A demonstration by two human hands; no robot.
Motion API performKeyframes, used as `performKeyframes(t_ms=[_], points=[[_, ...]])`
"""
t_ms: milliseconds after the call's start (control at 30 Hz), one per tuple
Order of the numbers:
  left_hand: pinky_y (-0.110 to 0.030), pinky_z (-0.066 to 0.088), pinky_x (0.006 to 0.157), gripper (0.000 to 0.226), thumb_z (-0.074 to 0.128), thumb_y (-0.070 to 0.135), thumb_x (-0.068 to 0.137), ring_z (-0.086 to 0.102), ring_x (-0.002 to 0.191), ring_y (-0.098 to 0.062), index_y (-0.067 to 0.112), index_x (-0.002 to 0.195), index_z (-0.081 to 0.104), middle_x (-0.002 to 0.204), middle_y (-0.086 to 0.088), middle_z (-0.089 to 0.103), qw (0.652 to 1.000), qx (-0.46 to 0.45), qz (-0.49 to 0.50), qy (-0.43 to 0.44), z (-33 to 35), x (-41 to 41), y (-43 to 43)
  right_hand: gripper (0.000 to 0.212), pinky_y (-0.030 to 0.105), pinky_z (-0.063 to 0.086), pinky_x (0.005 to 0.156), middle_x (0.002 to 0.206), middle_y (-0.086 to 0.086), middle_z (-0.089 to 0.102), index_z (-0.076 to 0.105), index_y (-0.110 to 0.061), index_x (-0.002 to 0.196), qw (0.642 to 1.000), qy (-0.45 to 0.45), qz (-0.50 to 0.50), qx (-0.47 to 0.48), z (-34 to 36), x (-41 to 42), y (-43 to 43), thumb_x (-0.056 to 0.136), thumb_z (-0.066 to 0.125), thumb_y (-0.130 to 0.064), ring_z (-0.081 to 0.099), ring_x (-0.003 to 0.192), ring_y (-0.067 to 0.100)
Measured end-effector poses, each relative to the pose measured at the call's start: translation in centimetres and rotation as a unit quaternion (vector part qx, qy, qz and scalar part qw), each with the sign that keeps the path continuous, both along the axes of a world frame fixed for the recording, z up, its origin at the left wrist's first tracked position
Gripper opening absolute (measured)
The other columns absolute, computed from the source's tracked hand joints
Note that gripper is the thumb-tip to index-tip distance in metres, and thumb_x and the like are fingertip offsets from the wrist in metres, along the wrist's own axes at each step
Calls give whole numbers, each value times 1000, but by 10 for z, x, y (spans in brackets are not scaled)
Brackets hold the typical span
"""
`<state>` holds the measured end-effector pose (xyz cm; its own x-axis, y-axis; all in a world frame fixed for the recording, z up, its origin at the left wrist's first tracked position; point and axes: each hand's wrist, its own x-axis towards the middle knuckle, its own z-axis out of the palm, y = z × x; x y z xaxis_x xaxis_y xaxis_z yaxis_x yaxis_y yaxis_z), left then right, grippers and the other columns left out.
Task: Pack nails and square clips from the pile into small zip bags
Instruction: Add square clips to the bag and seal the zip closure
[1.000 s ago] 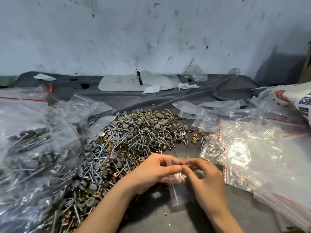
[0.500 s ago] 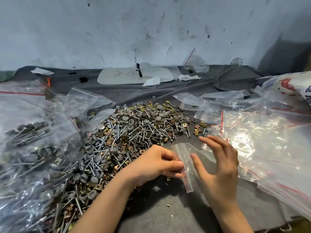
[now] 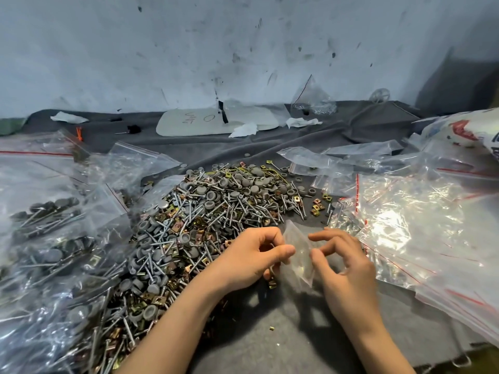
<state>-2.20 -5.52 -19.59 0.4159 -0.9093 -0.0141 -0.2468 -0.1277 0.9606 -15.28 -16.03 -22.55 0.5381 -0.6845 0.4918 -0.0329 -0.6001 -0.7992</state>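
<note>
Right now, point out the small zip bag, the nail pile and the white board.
small zip bag (image 3: pixel 299 256), head view, its clear middle.
nail pile (image 3: pixel 208 222), head view, its centre.
white board (image 3: pixel 248 118), head view, bare right half.

Bare left forearm (image 3: pixel 167 327), right forearm (image 3: pixel 378 344)

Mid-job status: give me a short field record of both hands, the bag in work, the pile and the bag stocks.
left hand: pinches left side of small zip bag
right hand: pinches its right side
small zip bag: between both hands, over grey cloth; contents unclear
pile: nails and square clips mixed, left of and behind the hands
filled bags: far left
empty bags: heaped on the right
</note>
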Motion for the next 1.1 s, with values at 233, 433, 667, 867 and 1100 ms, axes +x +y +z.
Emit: performKeyframes(t_ms=[233,433,667,867,1100], points=[[-28,54,65,28,64,0,84,61,77,-13,22,85,48,101,-1,58,959,-132,80,-237,-8,-8,-5,33,7,41,73,98,-9,65,51,-12,54,1000,-6,-1,4,0,1,2,73,67,9,60,92,-2],[-29,53,72,14,57,23,81,54,106,-11,17,88,67,142,10,37,937,-184,27,-294,-9,-9,0,29,18,47,60,101,-12,64,51,-12,53,998,-17,-38,37,11,19,-5,75,65,1,63,70,4],[-17,47,74,14,70,22,83,57,89,-1,9,80,64,124,2,56,909,-204,88,-352,-4,-2,-2,27,35,56,64,80,0,68,56,-12,56,988,-22,45,145,32,54,-26,82,62,-8,65,65,17],[-24,47,68,9,60,11,85,58,73,-9,6,78,64,78,3,61,929,-184,138,-290,-8,5,-2,8,20,49,74,93,6,69,68,-14,95,983,176,42,-24,31,105,-85,89,64,-20,62,81,15],[-26,38,59,18,38,10,74,47,62,-12,5,64,53,63,-7,52,953,-175,185,-164,-5,12,3,14,42,42,96,109,6,64,72,-16,96,976,194,74,-60,4,115,-83,83,71,-23,55,107,27]])
